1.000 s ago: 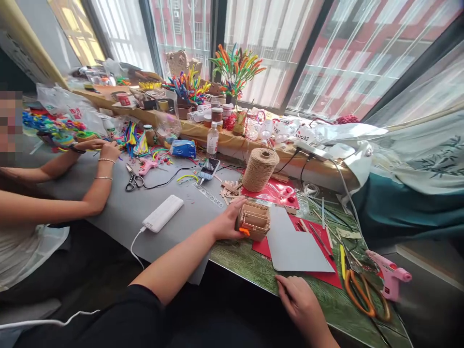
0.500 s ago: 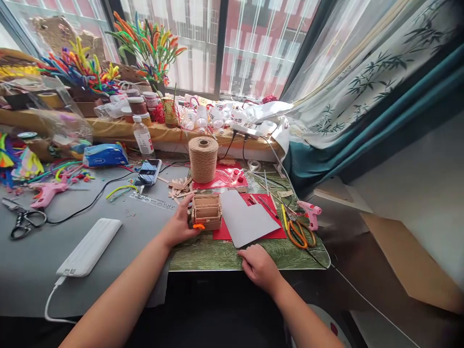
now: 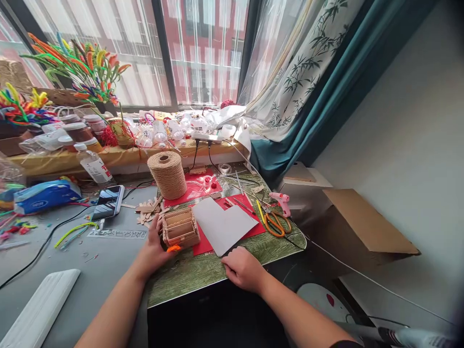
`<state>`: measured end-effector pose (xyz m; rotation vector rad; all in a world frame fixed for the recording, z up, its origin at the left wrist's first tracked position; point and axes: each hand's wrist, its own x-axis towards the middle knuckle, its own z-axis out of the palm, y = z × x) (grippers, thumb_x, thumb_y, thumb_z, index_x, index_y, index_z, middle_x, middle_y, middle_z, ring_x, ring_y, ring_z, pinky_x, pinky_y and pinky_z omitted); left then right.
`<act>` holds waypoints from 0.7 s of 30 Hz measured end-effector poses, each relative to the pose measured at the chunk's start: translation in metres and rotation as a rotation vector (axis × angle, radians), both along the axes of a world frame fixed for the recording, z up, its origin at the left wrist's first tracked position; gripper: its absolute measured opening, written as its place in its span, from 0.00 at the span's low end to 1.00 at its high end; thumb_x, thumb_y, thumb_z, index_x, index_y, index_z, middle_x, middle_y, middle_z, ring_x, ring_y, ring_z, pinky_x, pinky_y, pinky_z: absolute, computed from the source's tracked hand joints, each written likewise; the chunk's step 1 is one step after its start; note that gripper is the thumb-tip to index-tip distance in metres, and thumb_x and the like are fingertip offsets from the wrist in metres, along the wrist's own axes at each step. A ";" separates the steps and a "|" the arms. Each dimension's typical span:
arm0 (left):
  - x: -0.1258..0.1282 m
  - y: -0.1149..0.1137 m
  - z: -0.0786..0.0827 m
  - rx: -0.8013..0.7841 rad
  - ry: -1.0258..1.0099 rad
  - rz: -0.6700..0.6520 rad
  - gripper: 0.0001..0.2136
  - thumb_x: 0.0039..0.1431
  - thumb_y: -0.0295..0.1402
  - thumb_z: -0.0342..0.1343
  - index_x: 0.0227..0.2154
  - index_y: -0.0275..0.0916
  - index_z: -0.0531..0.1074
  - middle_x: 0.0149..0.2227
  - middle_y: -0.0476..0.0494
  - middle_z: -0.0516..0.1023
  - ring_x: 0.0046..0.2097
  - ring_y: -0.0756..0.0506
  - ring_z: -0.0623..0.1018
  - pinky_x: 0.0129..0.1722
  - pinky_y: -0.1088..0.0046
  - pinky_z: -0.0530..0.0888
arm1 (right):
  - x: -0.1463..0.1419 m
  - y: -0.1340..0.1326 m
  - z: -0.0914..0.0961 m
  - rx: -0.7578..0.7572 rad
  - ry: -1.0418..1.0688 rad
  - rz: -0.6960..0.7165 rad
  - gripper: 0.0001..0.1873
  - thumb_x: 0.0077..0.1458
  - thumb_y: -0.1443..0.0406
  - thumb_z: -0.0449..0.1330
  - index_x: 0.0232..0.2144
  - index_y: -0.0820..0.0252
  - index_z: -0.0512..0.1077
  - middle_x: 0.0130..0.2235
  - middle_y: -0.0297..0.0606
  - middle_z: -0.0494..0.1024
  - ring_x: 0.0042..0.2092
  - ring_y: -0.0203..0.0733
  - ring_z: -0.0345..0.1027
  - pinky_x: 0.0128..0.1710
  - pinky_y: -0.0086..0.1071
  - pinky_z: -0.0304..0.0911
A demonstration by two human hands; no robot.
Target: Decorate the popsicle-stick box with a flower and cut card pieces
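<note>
Brown open-topped slatted box (image 3: 187,240) on green wood-grain counter (image 3: 192,276), your L hand (image 3: 152,250) grip closed round its left side. Your R hand (image 3: 243,268) curled nr edge; can't tell if holding. Prob. well along: dividers (image 3: 179,227) in; notched pale-grey sheet (image 3: 223,228) loose alongside, what's left unclear.

Place: was a craft workspace beside a window (image 3: 208,60) | Desk (image 3: 181,282): carried a twine spool (image 3: 167,178), pink glue gun (image 3: 282,201), orange-handled scissors (image 3: 268,227), red paper (image 3: 256,230) and scattered wooden sticks (image 3: 148,209) | Ledge (image 3: 137,153): held bright fuzzy stems (image 3: 87,65) and lidded jars (image 3: 78,132) | Side: a bamboo-print curtain (image 3: 299,67) and teal drape (image 3: 337,99) hung by the glass
</note>
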<state>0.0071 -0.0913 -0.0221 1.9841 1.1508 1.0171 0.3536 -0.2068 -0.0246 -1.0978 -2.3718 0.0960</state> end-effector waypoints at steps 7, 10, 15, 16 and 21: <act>0.003 -0.005 0.006 0.008 -0.003 -0.025 0.66 0.46 0.42 0.76 0.74 0.55 0.28 0.74 0.30 0.50 0.74 0.27 0.55 0.69 0.36 0.56 | 0.000 -0.002 0.001 -0.016 -0.001 -0.009 0.07 0.62 0.71 0.55 0.39 0.58 0.72 0.31 0.36 0.72 0.34 0.42 0.61 0.38 0.36 0.53; 0.001 -0.007 0.008 0.041 -0.022 -0.060 0.66 0.45 0.44 0.76 0.74 0.54 0.30 0.76 0.29 0.44 0.75 0.27 0.52 0.70 0.36 0.54 | -0.001 -0.003 0.000 -0.038 -0.003 -0.009 0.08 0.63 0.71 0.54 0.40 0.58 0.72 0.31 0.36 0.72 0.34 0.43 0.61 0.38 0.37 0.53; -0.004 -0.009 0.008 0.086 -0.077 -0.075 0.60 0.52 0.45 0.72 0.74 0.52 0.30 0.76 0.27 0.43 0.75 0.29 0.53 0.71 0.39 0.53 | -0.004 -0.004 -0.002 -0.072 -0.007 0.003 0.08 0.65 0.71 0.53 0.41 0.59 0.72 0.32 0.38 0.73 0.35 0.44 0.62 0.39 0.37 0.54; -0.005 -0.009 0.008 0.082 -0.078 -0.069 0.59 0.53 0.44 0.71 0.74 0.51 0.30 0.76 0.27 0.43 0.75 0.29 0.53 0.71 0.39 0.54 | -0.004 -0.004 -0.003 -0.077 -0.005 0.007 0.09 0.65 0.72 0.53 0.41 0.59 0.72 0.32 0.38 0.73 0.35 0.44 0.62 0.40 0.37 0.54; -0.006 -0.007 0.002 0.102 -0.125 -0.061 0.58 0.54 0.41 0.71 0.74 0.52 0.32 0.75 0.29 0.48 0.74 0.29 0.56 0.71 0.39 0.56 | -0.006 -0.004 -0.003 -0.093 0.013 0.018 0.09 0.66 0.72 0.53 0.41 0.60 0.73 0.31 0.38 0.73 0.35 0.43 0.62 0.39 0.38 0.54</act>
